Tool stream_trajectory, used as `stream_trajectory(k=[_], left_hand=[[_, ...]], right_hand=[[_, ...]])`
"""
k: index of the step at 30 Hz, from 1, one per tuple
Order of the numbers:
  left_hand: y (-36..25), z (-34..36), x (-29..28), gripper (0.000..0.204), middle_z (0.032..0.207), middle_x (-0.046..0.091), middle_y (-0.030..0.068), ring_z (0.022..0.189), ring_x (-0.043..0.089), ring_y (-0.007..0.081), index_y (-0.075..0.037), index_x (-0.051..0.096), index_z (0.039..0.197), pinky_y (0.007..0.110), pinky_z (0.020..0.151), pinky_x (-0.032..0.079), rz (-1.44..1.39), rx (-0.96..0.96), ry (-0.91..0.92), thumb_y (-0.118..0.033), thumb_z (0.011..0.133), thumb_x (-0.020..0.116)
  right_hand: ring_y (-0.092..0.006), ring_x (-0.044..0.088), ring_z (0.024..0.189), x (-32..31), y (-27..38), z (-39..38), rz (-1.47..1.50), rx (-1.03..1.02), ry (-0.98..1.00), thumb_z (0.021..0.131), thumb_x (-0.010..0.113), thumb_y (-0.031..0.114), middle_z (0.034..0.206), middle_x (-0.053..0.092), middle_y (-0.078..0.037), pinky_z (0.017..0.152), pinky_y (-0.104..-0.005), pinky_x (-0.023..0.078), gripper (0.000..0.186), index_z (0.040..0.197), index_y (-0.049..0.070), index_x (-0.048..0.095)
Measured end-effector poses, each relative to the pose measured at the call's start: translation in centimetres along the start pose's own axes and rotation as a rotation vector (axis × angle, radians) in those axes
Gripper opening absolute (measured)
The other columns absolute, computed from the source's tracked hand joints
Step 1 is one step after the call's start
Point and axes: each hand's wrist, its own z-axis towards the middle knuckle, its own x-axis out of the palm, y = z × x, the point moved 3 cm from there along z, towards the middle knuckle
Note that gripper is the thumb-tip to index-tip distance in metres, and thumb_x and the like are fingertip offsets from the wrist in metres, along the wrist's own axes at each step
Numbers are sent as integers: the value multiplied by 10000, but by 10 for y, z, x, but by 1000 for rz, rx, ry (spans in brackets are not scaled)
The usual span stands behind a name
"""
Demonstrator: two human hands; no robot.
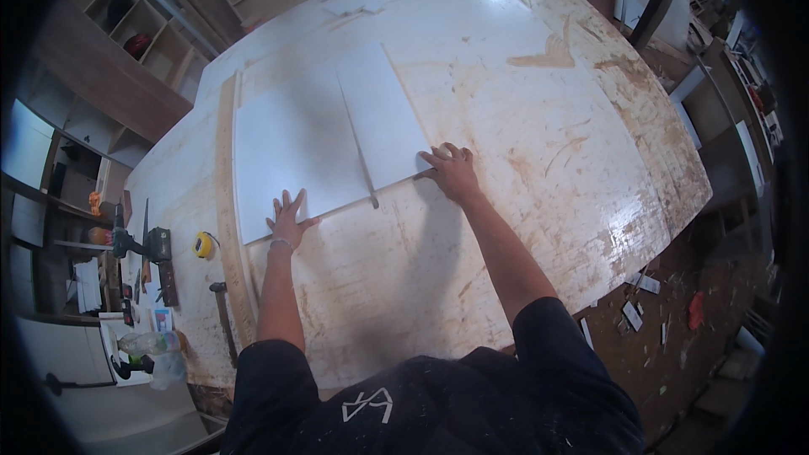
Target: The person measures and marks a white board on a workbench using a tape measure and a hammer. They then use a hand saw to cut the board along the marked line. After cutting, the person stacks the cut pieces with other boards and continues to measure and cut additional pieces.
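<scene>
Two white panels lie side by side on the large worn table (548, 227), a wide one (286, 143) on the left and a narrower one (375, 118) on the right, with a thin dark line between them. My left hand (288, 221) is spread, palm down, on the wide panel's near-left edge. My right hand (451, 170) is at the narrow panel's near-right corner, fingers apart and bent, some resting past its edge. A long wooden strip (226, 152) lies along the wide panel's left side.
At the left are a yellow tape measure (203, 244), a hammer (221, 303), a cordless drill (135, 243), plastic bottles (143, 343) and shelving (135, 25). Offcuts (632, 316) and a red scrap (695, 310) litter the floor at right. Boards (661, 4) stand behind.
</scene>
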Motion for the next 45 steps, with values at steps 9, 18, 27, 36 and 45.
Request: stream_trajectory(k=[9,18,27,36,45], left_hand=[[-8,31,-16,888,1701,82,84,1559,40,367,-403,273,1581,720,1182,98,-18,21,4,-550,824,715],[4,102,-37,901,1701,88,70,1559,29,368,-412,274,1578,729,1182,83,-19,28,-23,-569,814,723],[-7,204,-53,928,1701,79,91,1557,46,380,-416,290,1572,768,1147,125,-32,65,7,-567,790,766],[-150,299,-68,1105,1629,228,263,1494,249,457,-127,191,1612,576,1205,243,-40,143,97,-740,811,643],[-163,319,-89,1078,1582,297,293,1433,344,493,-100,137,1609,683,1132,265,177,-3,-8,-588,830,699]], right_hand=[[-398,373,1431,-28,-60,92,71,345,302,825,709,535,1520,398,-254,1094,-657,338,806,1477,136,455],[-433,298,1457,-36,-1,54,-60,453,295,716,702,789,1571,258,-301,1102,-646,324,1223,1580,66,227],[-453,273,1475,-91,-21,-113,-43,771,343,722,767,707,1583,243,-306,1150,-634,262,1254,1583,10,180],[-526,209,1473,-90,-37,-181,-41,861,330,777,717,706,1571,172,-394,1180,-593,238,1230,1589,-6,128],[-531,223,1465,-88,-35,-168,-52,800,344,782,679,741,1564,178,-404,1177,-590,249,1237,1584,-23,129]])
